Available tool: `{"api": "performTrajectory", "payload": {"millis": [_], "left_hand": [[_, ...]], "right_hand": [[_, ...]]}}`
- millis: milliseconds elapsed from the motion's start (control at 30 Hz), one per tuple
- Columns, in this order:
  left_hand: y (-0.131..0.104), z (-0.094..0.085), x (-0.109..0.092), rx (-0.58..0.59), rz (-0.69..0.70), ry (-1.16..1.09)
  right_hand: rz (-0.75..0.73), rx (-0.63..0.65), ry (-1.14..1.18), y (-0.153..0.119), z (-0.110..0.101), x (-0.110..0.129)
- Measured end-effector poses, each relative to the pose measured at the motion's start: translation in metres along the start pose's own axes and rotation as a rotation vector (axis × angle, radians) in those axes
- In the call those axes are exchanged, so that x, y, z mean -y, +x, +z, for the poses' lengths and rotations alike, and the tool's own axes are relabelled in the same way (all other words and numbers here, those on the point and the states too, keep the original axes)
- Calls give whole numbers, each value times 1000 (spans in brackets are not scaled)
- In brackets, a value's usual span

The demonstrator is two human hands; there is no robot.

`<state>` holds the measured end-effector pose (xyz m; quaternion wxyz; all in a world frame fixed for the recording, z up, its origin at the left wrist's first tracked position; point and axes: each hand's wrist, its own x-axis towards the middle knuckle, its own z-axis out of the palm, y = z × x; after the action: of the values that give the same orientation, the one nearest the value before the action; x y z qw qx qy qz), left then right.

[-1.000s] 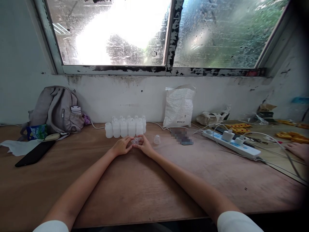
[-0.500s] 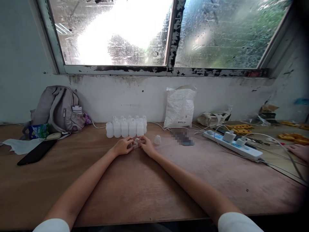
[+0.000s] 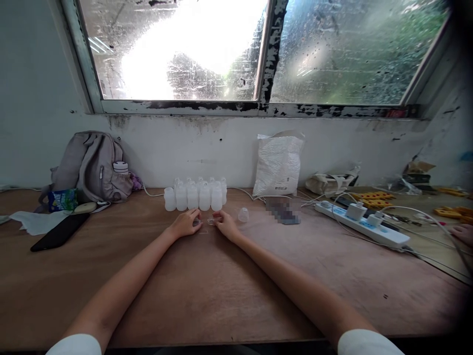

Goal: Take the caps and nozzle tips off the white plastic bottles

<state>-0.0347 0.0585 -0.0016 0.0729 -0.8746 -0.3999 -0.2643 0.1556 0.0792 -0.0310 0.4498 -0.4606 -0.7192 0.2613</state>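
Observation:
My left hand [image 3: 185,225] rests on the wooden table with its fingers curled around a small clear piece [image 3: 197,223], mostly hidden by them. A short gap to the right, my right hand [image 3: 225,226] pinches a clear plastic ring [image 3: 211,221] between thumb and fingers, low over the tabletop. Just behind both hands stand several frosted white bottles [image 3: 192,196] in close rows. Most carry clear teat-like tops; the front left bottle [image 3: 169,199] shows none. Beside my right hand sits a clear domed cap [image 3: 243,215].
At the left are a grey backpack [image 3: 86,167], a black phone [image 3: 60,231], a green-blue packet [image 3: 62,199] and a white tissue [image 3: 39,222]. A white padded bag [image 3: 279,165] leans on the wall. A power strip [image 3: 365,226] with cables and another person's hand [image 3: 462,232] are right.
My hands have drawn slightly apart. The clear pieces that were together between my fingers are now separate, one at each hand. The view has shifted a little.

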Motion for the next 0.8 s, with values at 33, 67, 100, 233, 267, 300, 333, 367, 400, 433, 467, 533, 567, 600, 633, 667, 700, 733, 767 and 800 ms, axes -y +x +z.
{"api": "performTrajectory", "payload": {"millis": [33,67,100,233,267,300,333,367,400,433,467,533,567,600,633,667,700,733,767,800], "left_hand": [[-3,-2,4,-1,-19,0],[-6,-4,9,0,-38,-1],[-11,-6,14,0,-59,-3],[-32,-16,42,-7,-145,-55],[-37,-17,49,-18,-173,-77],[-42,-18,55,-37,-207,-98],[-46,-18,60,-65,-251,-117],[-49,-18,64,-100,-300,-138],[-51,-17,68,-137,-348,-160],[-53,-16,70,-167,-387,-183],[-54,-14,72,-186,-411,-201],[-55,-12,74,-190,-418,-210],[-55,-11,74,-181,-409,-202],[-55,-10,74,-174,-401,-189],[-55,-10,74,-170,-397,-175],[-56,-10,73,-170,-397,-166],[-56,-10,73,-173,-399,-158],[-56,-10,73,-177,-403,-149],[-57,-10,73,-183,-409,-139],[-57,-10,73,-189,-417,-130]], "right_hand": [[-1,-2,-14,0,0,1],[-4,-5,-26,0,0,2],[-8,-6,-39,-1,0,2],[-30,-1,-91,0,1,4],[-33,1,-102,0,1,4],[-35,3,-111,0,2,4],[-37,5,-117,0,2,4],[-38,7,-122,1,3,4],[-40,9,-126,1,3,4],[-41,10,-130,1,4,4],[-42,12,-133,1,4,5],[-44,18,-137,0,4,6],[-46,24,-136,0,3,6],[-50,32,-134,-1,3,7],[-56,41,-129,-1,3,8],[-63,49,-125,-2,2,10],[-71,56,-121,-2,2,11],[-79,60,-119,-3,1,12],[-87,62,-118,-3,1,13],[-93,61,-120,-4,1,14]]}}
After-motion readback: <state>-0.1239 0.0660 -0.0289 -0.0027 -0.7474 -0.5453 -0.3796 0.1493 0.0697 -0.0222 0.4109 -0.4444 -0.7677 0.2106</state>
